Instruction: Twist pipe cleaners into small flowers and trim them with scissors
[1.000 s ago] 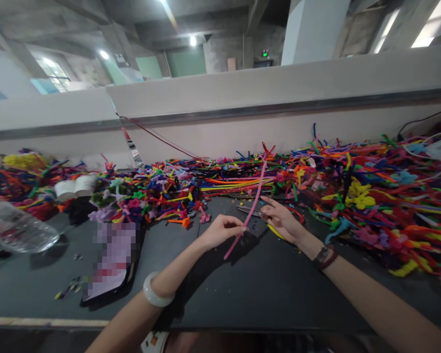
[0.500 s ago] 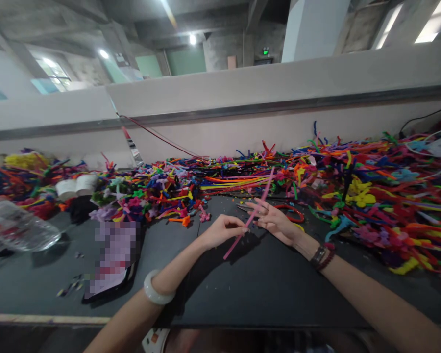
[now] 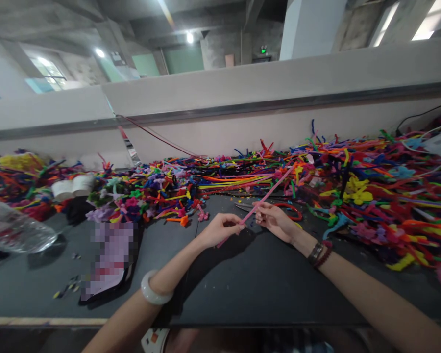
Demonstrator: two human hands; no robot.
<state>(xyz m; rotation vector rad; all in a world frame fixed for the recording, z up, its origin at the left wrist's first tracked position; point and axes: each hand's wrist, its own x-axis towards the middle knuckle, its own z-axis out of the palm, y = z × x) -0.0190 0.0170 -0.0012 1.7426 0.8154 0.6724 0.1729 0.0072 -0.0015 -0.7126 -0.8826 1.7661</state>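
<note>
The pink pipe cleaner (image 3: 270, 192) has tipped from nearly upright to a low slant above the counter (image 3: 264, 284), pinched narrowly by the left hand (image 3: 220, 230), and seemingly touched by the right hand's fingers (image 3: 261, 208)

Dim, cool indoor light falls from ceiling lamps (image 3: 189, 37), casting soft shadows across the dark worktop (image 3: 279, 299); wide-angle distortion bends the edges, and one patch (image 3: 112, 260) is pixelated.

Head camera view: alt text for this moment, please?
A bare left hand and right hand hold a long pink fuzzy pipe cleaner over a dark grey table. Metal scissors lie just beyond the hands, in front of a heaped multicoloured mass of pipe cleaners.
</note>
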